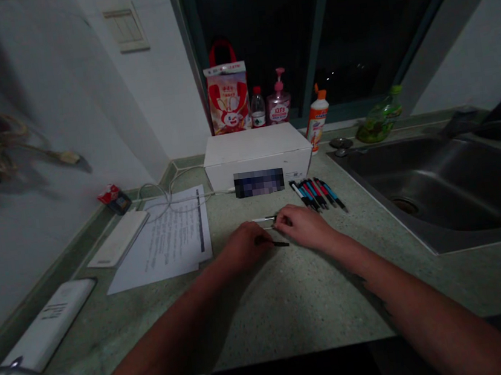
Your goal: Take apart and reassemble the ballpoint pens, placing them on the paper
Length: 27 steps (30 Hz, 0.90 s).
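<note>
My left hand (248, 242) is closed low over the counter, with a slim black pen part (281, 244) sticking out from under its fingers. Facing it, my right hand (303, 223) has its fingers pinched around the end of a thin, pale pen part (267, 228) that spans the gap between the hands. Just beyond the fingertips lies a white-and-black pen piece (262, 219). Several pens (317, 194) with blue, red, white and black barrels lie side by side past my right hand. The fingers partly hide the small parts.
A white box (255, 147) stands behind the hands, a blurred-out dark device (259, 183) before it. Printed paper (170, 240), cables and a white power strip (48, 328) are at left. The steel sink (435, 244) is at right. Bottles (317, 119) line the window.
</note>
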Motion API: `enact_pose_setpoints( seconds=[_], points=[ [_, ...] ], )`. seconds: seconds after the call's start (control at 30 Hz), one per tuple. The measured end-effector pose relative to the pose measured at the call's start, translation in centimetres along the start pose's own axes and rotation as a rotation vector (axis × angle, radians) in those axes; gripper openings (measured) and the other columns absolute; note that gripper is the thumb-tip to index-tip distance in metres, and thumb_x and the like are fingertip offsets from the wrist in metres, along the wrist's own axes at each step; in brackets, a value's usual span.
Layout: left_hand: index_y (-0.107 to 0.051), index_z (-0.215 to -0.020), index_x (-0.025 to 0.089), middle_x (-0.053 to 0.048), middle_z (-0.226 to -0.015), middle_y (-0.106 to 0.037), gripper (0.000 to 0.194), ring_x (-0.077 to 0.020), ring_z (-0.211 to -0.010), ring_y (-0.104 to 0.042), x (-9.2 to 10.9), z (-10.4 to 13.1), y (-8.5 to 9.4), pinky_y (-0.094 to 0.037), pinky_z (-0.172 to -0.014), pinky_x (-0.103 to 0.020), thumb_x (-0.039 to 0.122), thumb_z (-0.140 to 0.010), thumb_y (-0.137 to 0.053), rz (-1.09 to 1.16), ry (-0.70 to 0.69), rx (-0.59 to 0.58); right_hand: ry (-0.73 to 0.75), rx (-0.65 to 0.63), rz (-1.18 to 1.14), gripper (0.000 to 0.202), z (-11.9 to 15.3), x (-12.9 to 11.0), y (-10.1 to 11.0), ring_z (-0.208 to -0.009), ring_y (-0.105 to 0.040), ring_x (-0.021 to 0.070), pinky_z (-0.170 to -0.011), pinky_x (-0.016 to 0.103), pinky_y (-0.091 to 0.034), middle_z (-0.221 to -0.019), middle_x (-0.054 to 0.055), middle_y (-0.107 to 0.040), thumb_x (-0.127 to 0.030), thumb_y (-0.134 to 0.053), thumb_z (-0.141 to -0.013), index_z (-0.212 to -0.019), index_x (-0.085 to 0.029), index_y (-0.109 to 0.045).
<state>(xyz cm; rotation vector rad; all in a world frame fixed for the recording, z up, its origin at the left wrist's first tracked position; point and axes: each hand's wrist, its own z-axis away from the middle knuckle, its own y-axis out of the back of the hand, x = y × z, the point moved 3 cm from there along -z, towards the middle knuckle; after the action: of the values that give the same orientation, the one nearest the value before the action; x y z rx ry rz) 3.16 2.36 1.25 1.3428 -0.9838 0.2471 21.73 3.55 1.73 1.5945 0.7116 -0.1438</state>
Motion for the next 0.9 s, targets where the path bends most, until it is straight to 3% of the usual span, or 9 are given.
enact_pose_setpoints(
  seconds=[0.1,0.23,0.3,0.47,0.67,0.9],
  points=[
    [-0.079,-0.077,0.025,-0.002,-0.078,-0.073,0.007,-0.0222,-0.079,-0.065,-0.1,-0.1,0.1,-0.049,-0.076,-0.032,0.021,-0.075,-0.073,-0.019,-0.016,-0.014,0.01,-0.044,0.083,0.008,0.1,0.1,-0.4,-0.081,-0.065,0.0182,-0.068,0.027,-0.041,-0.093,0.005,-0.069,-0.024,-0.064,-0.09,-0.09,-0.021,-0.072],
    [-0.077,-0.079,0.022,-0.005,-0.084,-0.072,0.011,-0.0216,-0.083,-0.063,-1.4,-0.7,1.7,-0.048,-0.081,-0.033,0.022,-0.083,-0.067,-0.107,0.09,0.194,0.017,-0.047,0.165,0.014,0.1,0.0,-0.4,-0.081,-0.065,0.0194,-0.069,0.028,-0.042,-0.094,0.007,-0.068,-0.021,-0.058,-0.093,-0.091,-0.021,-0.072],
    [-0.076,-0.08,0.022,-0.006,-0.086,-0.071,0.01,-0.023,-0.088,-0.062,-2.0,-0.9,2.2,-0.047,-0.085,-0.034,0.021,-0.084,-0.067,-0.191,0.12,0.242,0.02,-0.041,0.188,0.017,0.1,0.0,-0.3,-0.08,-0.065,0.0201,-0.068,0.029,-0.042,-0.094,0.008,-0.068,-0.021,-0.056,-0.095,-0.09,-0.021,-0.072],
    [-0.073,-0.082,0.021,-0.008,-0.091,-0.07,0.01,-0.0255,-0.095,-0.062,-2.7,-1.1,1.9,-0.047,-0.088,-0.036,0.018,-0.086,-0.064,-0.274,0.123,0.191,0.02,-0.038,0.223,0.017,0.1,-0.1,-0.3,-0.078,-0.065,0.0203,-0.066,0.029,-0.042,-0.093,0.009,-0.069,-0.022,-0.056,-0.095,-0.089,-0.02,-0.072],
    [-0.073,-0.092,0.018,-0.01,-0.095,-0.069,0.014,-0.0273,-0.098,-0.06,-2.9,-1.4,1.6,-0.046,-0.089,-0.038,0.018,-0.089,-0.059,-0.332,0.097,0.241,0.018,-0.059,0.247,0.018,0.0,-0.1,-0.4,-0.079,-0.066,0.0199,-0.065,0.029,-0.04,-0.096,0.009,-0.069,-0.022,-0.055,-0.096,-0.091,-0.02,-0.072],
    [-0.074,-0.087,0.017,-0.011,-0.094,-0.07,0.021,-0.0257,-0.096,-0.061,-3.2,-1.9,2.0,-0.047,-0.089,-0.037,0.018,-0.09,-0.054,-0.426,0.127,0.131,-0.001,-0.111,0.29,0.021,0.0,-0.4,-0.2,-0.083,-0.065,0.0184,-0.067,0.028,-0.039,-0.1,0.007,-0.069,-0.025,-0.051,-0.098,-0.096,-0.019,-0.071]
  ],
)
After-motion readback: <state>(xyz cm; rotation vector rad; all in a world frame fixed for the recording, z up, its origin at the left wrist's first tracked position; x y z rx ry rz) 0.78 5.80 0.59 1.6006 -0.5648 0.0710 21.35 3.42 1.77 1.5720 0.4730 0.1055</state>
